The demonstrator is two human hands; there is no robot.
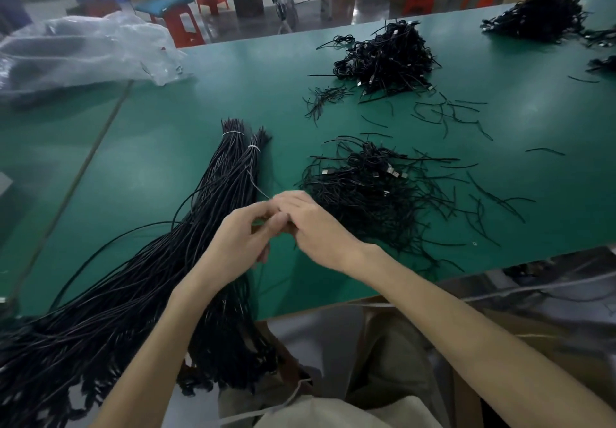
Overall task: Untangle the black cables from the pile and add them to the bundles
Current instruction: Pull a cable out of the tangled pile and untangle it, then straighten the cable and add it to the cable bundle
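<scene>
- Two tied bundles (233, 167) of long black cables lie left of centre. They run from the lower left corner up toward mid-frame, each w/ a white tie (233, 133) near its top end.
- Green table (160, 121) fills most of the frame.
- Near pile (366, 187) of tangled black cables sits just right of centre, close beside the bundles. A few metal plug ends show in it.
- 2nd pile (383, 57) is at upper centre-right and a 3rd pile (536, 17) at upper right, both well apart from the hands.
- Short loose black pieces (443, 114) are scattered btwn and around the piles.
- Crumpled clear plastic bag (83, 51) lies at upper left, on the table edge.
- Beyond the table, along the top of the frame: red stools (181, 24) and a floor fan (285, 6).
- Left forearm crosses over the lower part of the bundles and hides some of it.
- Left hand (243, 237) and right hand (313, 227) meet at centre frame, fingertips touching, just above the table btwn bundles and near pile.
- Right hand is knuckles up w/ fingers curled, pinching a thin strand (255, 182) that runs up to the right-hand bundle.
- Left hand's fingers curl in toward the right's. Can't tell what it grips, if anything, since it's blurred and covered.
</scene>
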